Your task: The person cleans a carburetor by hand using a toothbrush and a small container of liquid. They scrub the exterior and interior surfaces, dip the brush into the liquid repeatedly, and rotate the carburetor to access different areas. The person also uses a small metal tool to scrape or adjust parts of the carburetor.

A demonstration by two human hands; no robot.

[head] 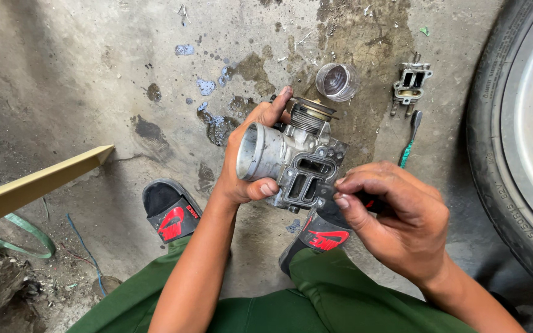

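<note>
Gripping the metal engine part (291,163) in my left hand (248,166) above the floor, my right hand (396,222) pinches a small dark tool (328,196) against its flange, while a smaller part (411,83) lies detached at one o'clock.

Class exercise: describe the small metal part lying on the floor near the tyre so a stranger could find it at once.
Start at the big tyre on the right edge. Just left of it, on the stained concrete floor, lies a small grey metal part with rectangular openings. A clear round cup sits to its left and a green-handled tool below; it alone is squarish cast metal.
</note>
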